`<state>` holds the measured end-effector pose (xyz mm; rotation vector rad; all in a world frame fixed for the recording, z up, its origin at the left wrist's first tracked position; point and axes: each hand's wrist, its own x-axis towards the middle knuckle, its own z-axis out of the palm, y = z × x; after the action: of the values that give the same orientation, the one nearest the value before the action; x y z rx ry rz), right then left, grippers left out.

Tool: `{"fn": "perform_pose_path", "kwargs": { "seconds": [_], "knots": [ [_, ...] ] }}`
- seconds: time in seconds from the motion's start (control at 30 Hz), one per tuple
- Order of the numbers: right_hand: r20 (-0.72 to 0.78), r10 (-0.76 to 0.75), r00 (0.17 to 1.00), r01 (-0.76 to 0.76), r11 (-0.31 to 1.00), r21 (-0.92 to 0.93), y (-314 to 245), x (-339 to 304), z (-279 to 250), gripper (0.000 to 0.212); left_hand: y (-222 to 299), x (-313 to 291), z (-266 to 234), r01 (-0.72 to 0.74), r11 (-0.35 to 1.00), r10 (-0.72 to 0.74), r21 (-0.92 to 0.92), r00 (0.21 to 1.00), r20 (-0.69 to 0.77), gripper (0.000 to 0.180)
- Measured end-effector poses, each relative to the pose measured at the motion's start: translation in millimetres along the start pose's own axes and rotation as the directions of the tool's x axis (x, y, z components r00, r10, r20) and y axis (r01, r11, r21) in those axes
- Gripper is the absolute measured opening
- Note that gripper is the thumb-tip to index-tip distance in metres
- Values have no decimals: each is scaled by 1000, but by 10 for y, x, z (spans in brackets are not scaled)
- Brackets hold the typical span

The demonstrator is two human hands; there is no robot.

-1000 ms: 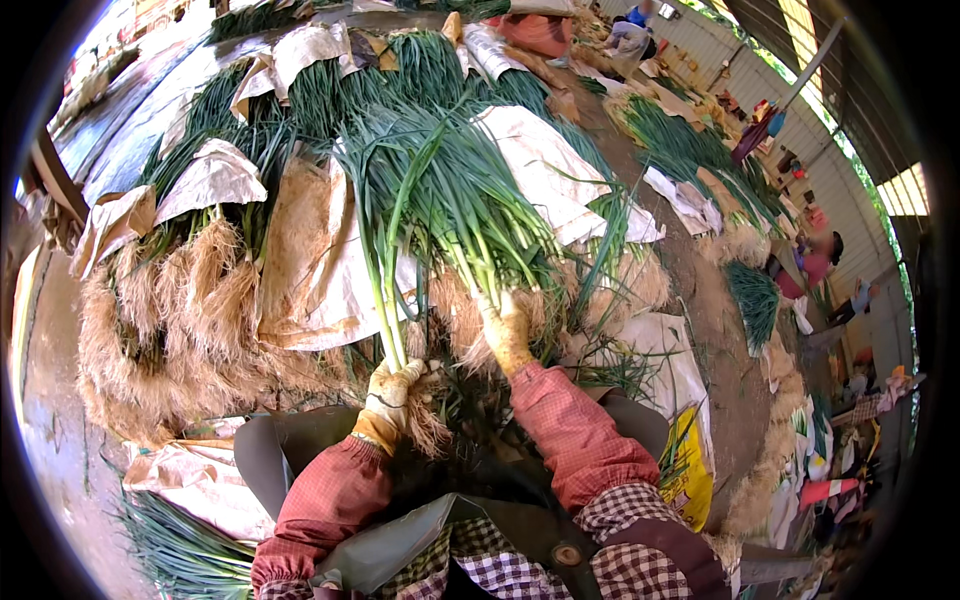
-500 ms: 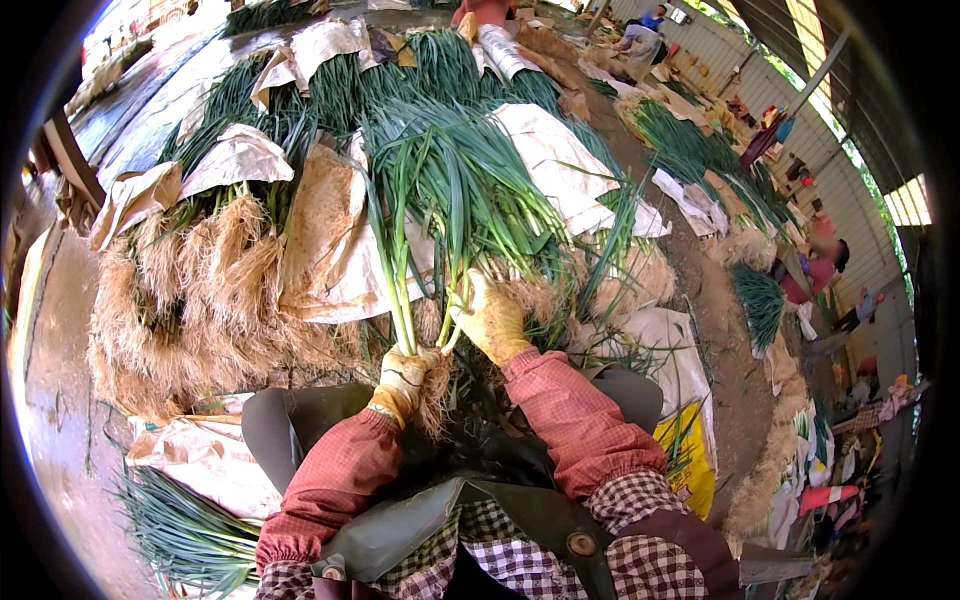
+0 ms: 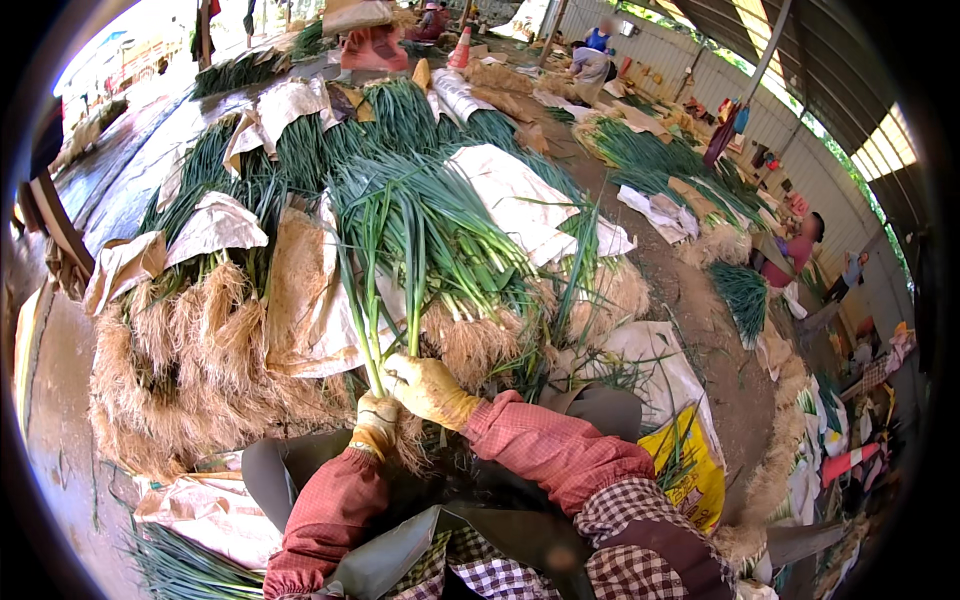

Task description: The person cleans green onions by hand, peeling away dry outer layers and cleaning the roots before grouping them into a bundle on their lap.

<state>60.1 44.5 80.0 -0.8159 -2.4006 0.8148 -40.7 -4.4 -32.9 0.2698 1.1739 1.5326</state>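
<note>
Open-sided shed, metal wall (image 3: 660, 70) at upper right, dirt aisle (image 3: 690, 285) running down the right side of the rows, co-worker in a red top (image 3: 795, 258) over there, red-white cone (image 3: 461, 48) at the far end. Both hands gloved in dirty yellowish white. Left hand (image 3: 376, 420) is closed in a fist round the base of a few long green stalks (image 3: 366, 325), low center, just in front of the person; stalks point up and away, tan roots (image 3: 412, 450) hang below the fist. Right hand (image 3: 430, 388) is right at the left one, fingers pinched on the base of another green stalk clump (image 3: 415, 300); count can't tell, glove hides it. Both held bunches overlap the loose pile (image 3: 455, 235) behind, leaves away, roots toward the person. Pale sheet (image 3: 515, 195) lies over part of that pile, yellow printed bag (image 3: 695, 465) right of the right knee, another leafy bundle (image 3: 190, 560) at lower left
</note>
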Motion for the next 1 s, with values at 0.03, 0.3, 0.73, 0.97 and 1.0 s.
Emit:
{"fn": "perform_pose_path", "kwargs": {
  "seconds": [0.03, 0.3, 0.73, 0.97, 1.0],
  "knots": [
    [-53, -7, 999, 16, 984, 178, -79, 59, -58, 15, 33, -55, 23, -71, 996, 71, 57, 997, 11, 23],
    [-839, 175, 515, 263, 899, 349, 345, 262, -1967, 15, 361, -300, -6, 143, 983, -134, -120, 988, 76, 13],
    [545, 270, 794, -592, 136, 794, 1081, -202, -337, 46, 267, -287, 153, 367, 878, -240, -307, 893, 381, 19],
    [334, 363, 870, -361, 7, 933, 914, 22, 270, 26, 134, -314, 120, 185, 957, -129, -225, 961, 243, 18],
    [332, 398, 855, -349, -32, 936, 903, -28, 269, 24, 156, -329, 134, 184, 961, -134, -205, 963, 235, 18]
  ]
}}
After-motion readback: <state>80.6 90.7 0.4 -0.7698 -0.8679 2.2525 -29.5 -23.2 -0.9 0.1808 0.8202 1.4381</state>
